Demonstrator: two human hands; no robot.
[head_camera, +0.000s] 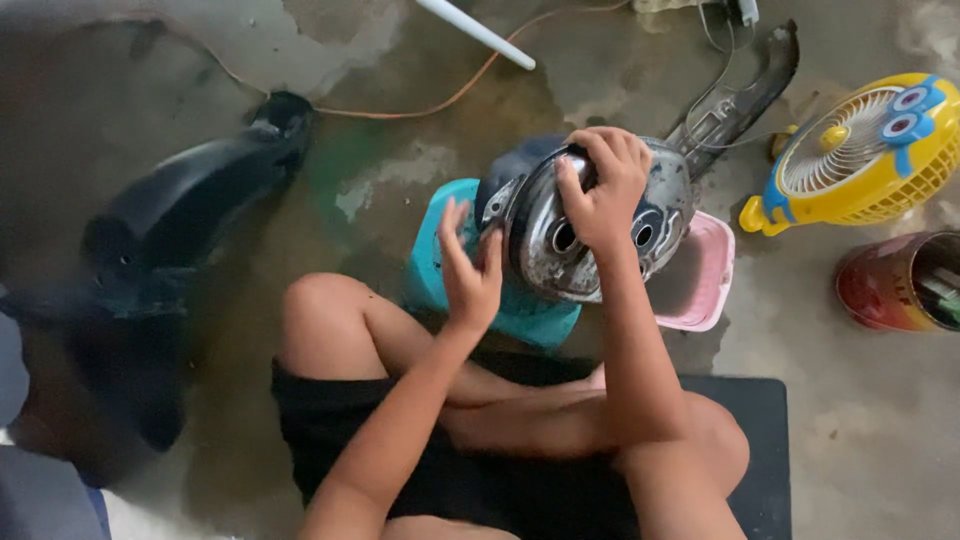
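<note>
A round, worn metal housing (545, 250) with two holes in its face stands on edge on a teal plastic stool (430, 265). My right hand (600, 190) lies over its top and front, fingers curled over the rim, gripping it. My left hand (468, 268) is at the housing's left edge with its fingers apart, close to or just touching the metal; I cannot tell which. A dark blue part (510, 165) shows behind the housing.
A pink tub (705, 285) sits right of the stool. A yellow and blue small fan (865, 150) and a red can (895, 282) stand at the right. A black plastic fender (190, 205) lies left, a black panel (745, 85) and orange cable (450, 98) behind. I sit cross-legged on a black mat (760, 450).
</note>
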